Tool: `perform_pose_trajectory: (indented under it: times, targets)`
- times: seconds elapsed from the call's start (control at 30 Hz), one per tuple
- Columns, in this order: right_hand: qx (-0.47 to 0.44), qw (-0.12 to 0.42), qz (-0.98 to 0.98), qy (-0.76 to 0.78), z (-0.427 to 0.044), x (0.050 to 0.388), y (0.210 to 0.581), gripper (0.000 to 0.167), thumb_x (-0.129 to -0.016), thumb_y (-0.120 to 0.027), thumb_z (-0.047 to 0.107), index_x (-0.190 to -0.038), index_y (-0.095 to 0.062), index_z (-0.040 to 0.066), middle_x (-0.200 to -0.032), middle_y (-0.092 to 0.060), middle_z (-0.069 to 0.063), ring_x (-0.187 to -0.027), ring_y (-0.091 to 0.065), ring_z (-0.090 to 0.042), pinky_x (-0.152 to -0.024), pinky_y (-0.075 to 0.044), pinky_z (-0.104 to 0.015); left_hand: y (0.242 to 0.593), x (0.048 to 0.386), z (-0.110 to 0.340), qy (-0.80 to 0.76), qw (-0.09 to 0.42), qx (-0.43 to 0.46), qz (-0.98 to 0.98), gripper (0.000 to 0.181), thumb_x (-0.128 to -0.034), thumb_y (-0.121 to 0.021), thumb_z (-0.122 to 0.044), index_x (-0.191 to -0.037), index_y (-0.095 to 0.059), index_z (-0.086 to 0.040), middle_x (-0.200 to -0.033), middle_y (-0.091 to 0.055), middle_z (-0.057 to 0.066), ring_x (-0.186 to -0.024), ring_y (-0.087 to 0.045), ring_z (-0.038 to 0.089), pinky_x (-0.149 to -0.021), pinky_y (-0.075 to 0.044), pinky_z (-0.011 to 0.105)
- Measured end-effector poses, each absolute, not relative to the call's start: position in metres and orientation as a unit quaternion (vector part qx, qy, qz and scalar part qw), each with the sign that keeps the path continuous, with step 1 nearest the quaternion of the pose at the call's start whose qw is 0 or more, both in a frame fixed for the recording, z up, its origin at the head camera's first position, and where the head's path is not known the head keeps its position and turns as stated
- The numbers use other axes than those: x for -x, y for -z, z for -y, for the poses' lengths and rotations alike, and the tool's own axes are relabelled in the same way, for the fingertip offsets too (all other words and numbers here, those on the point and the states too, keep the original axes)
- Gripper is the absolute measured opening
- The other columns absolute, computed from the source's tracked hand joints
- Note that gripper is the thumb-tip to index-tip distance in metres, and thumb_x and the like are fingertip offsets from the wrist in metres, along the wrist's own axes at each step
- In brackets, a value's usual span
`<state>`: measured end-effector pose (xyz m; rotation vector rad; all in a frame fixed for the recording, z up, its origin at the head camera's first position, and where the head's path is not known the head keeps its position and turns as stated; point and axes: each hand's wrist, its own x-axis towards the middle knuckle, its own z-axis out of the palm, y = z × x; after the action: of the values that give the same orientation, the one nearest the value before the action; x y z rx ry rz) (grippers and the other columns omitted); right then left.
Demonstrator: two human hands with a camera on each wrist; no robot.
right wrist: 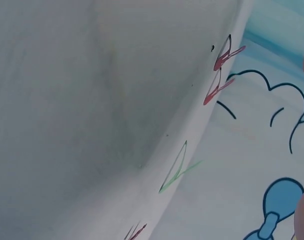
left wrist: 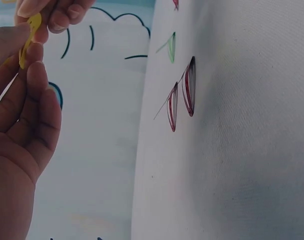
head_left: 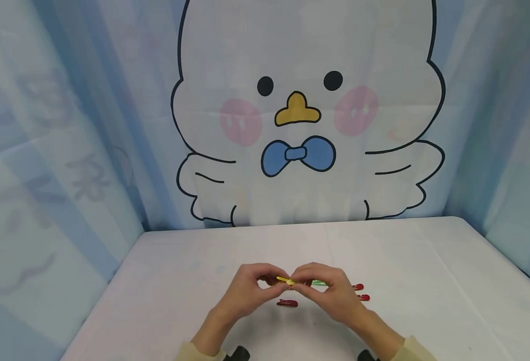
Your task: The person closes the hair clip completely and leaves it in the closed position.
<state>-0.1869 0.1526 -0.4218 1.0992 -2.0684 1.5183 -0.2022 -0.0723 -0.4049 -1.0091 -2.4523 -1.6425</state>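
Observation:
A yellow hair clip (head_left: 285,280) is held up above the table between both hands. The left hand (head_left: 251,290) pinches it between thumb and fingers, and the right hand (head_left: 330,291) pinches its other end. In the left wrist view the yellow clip (left wrist: 29,40) stands between the left hand's (left wrist: 21,115) thumb and fingertips, with the right hand's (left wrist: 59,15) fingertips touching near its top. Only a sliver of the right hand (right wrist: 303,210) shows at the right edge of the right wrist view.
Below the hands lies a red clip (head_left: 287,303) on the white table (head_left: 192,260). A green clip (head_left: 319,283) and two red clips (head_left: 363,298) lie partly behind the right hand. In the right wrist view, the green clip (right wrist: 178,172) appears spread apart. Patterned curtains surround the table.

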Motion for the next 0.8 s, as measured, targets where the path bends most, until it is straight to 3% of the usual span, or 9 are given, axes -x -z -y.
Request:
perform_pose_trajectory:
  times: [0.37, 0.53, 0.8]
  targets:
    - [-0.378, 0.182, 0.731, -0.539, -0.1497, 0.1868, 0.4224, 0.021, -0.087, -0.076, -0.002, -0.103, -0.077, 0.013, -0.097, -0.074, 0.001, -0.087, -0.069, -0.016, -0.074, -0.058, -0.030, 0.4016, 0.1981, 0.0702, 0.543, 0.011, 0.313, 0.779, 0.014, -0.0906, -0.078, -0.013, -0.104, -0.077, -0.012, -0.096, -0.074, 0.001, -0.081, -0.064, 0.012, -0.077, -0.056, 0.031]
    - [-0.373, 0.213, 0.729, -0.533, -0.1491, 0.1870, 0.4223, 0.025, -0.085, -0.075, -0.008, -0.103, -0.077, 0.009, -0.097, -0.074, -0.004, -0.088, -0.069, -0.020, -0.075, -0.058, -0.030, 0.4036, 0.1986, 0.0713, 0.544, 0.021, 0.315, 0.777, 0.022, -0.0899, -0.078, -0.011, -0.112, -0.074, -0.010, -0.102, -0.073, -0.003, -0.083, -0.065, 0.012, -0.080, -0.057, 0.033]
    - [-0.355, 0.220, 0.737, -0.531, -0.1507, 0.1862, 0.4224, 0.025, -0.086, -0.075, -0.009, -0.104, -0.077, 0.007, -0.098, -0.074, -0.006, -0.090, -0.069, -0.019, -0.076, -0.059, -0.030, 0.4098, 0.2029, 0.0785, 0.526, 0.093, 0.378, 0.756, 0.026, -0.0880, -0.078, -0.004, -0.113, -0.072, -0.006, -0.100, -0.074, 0.001, -0.083, -0.066, 0.013, -0.076, -0.058, 0.037]
